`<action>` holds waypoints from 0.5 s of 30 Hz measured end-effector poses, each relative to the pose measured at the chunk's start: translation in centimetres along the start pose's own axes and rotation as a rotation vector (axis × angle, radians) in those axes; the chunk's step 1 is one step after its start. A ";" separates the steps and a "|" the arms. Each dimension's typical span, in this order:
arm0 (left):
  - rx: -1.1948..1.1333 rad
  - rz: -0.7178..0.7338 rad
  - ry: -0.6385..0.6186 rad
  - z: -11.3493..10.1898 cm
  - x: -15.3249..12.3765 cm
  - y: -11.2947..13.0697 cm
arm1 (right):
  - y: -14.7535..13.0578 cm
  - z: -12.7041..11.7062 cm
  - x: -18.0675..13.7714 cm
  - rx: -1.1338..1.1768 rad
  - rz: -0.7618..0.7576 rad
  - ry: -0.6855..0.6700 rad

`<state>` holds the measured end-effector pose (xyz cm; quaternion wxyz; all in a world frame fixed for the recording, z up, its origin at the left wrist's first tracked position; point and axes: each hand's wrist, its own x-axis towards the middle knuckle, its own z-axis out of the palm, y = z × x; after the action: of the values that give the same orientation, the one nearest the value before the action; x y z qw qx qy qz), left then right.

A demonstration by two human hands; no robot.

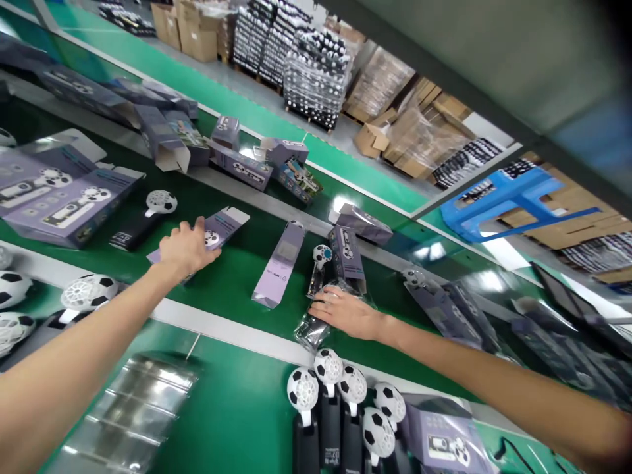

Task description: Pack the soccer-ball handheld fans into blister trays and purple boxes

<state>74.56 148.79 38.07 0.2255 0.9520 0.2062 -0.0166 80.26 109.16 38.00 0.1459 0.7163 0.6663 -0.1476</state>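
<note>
My left hand (185,249) reaches out over the green conveyor belt (237,276) and lies on a flat purple carton (222,227), fingers curled onto it. My right hand (345,313) rests flat, fingers spread, on a clear plastic bag (311,329) with a dark item inside. Just beyond that hand stand a football-headed handheld fan (320,263) and a small purple box (347,257). Another flat purple carton (280,263) lies between my hands.
Several football fans (340,401) stand upright in a row at the near edge. More fans lie at the left (89,293). Purple boxes (54,191) are scattered along the belt's far side. A blue plastic stool (498,197) and stacked cardboard cartons (197,29) stand beyond.
</note>
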 end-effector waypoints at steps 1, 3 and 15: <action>-0.021 -0.012 0.003 -0.4 0.0 0.0 | 0.3 0.7 -0.2 0.003 -0.005 0.013; -0.068 -0.040 -0.001 -1.2 -0.9 -0.1 | 0.8 1.8 -0.7 0.019 -0.001 0.031; -1.327 -0.352 -0.781 -1.5 -13.1 0.0 | 2.9 -0.2 -3.6 0.153 0.226 0.064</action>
<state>62.46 144.42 41.04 0.7965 0.4974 0.2266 -0.2585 82.92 105.77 39.65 0.0852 0.8002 0.5724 -0.1578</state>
